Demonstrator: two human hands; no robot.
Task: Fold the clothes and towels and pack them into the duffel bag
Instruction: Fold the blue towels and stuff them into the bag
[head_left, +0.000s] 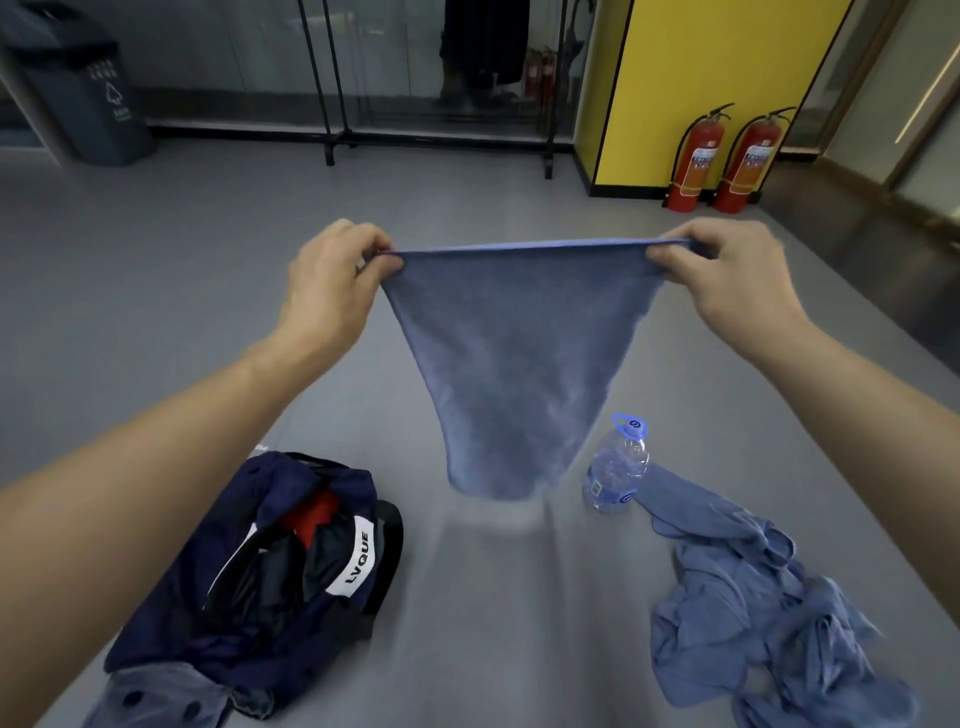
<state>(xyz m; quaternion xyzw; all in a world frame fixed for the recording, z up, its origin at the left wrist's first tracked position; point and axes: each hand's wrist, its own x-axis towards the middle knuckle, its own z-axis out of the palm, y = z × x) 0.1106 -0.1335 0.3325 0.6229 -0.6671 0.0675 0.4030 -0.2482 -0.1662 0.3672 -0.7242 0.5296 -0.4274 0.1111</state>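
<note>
Two top corners of a blue terry towel (509, 364) are pinched, one by the left hand (332, 283), one by the right hand (727, 283), which hold it stretched in the air beyond the open navy fabric duffel bag (208, 597). Right of that bag are a crumpled blue cloth (769, 613) and a clear plastic water bottle (618, 467).

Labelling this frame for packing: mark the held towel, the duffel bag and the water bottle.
towel (519, 353): head view, middle of the hanging cloth.
duffel bag (171, 597): head view, its navy side panel.
water bottle (621, 462): head view, clear body above the label.
</note>
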